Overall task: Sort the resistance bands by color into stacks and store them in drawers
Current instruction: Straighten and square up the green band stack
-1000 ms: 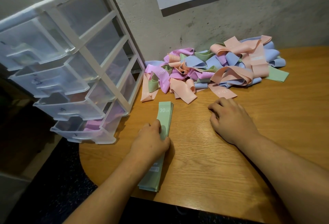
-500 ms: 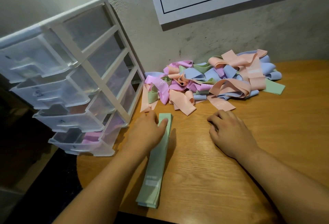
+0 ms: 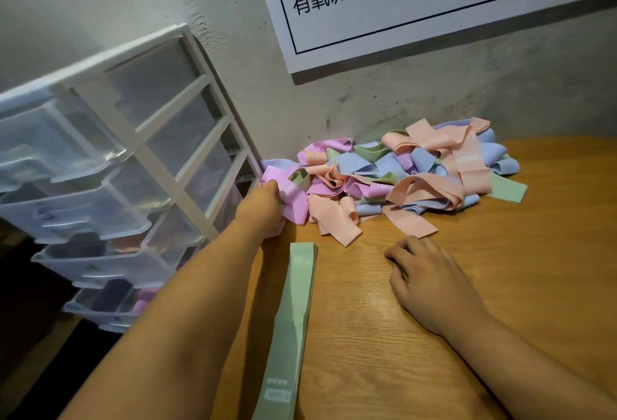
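Snagging is the likeliest trouble here. The left hand (image 3: 263,206) has its fingers curled round a pink band (image 3: 295,201) at the left edge of the mixed pile (image 3: 410,182), and a green loop lies tucked against that same band. A quick pull would probably drag the green one and its peach neighbours along and scatter the heap toward the drawer unit (image 3: 133,159). The bands look stretchy, so one caught under the pile may spring back when it comes free.

The green stack (image 3: 293,312) lies flat and squared between the two forearms, close to the desk's left rim. A sweep of the left forearm on the way back could fan it out or push it off. The right hand (image 3: 430,281) rests on the desk (image 3: 517,286) with its fingers loosely bent, holding nothing, just short of a peach band's end.

The desk is pale wood with a rounded edge, set against a rough grey plaster wall that carries a white poster (image 3: 434,2) with printed characters. The translucent drawers stand at the left, pink and peach showing through the lower ones.
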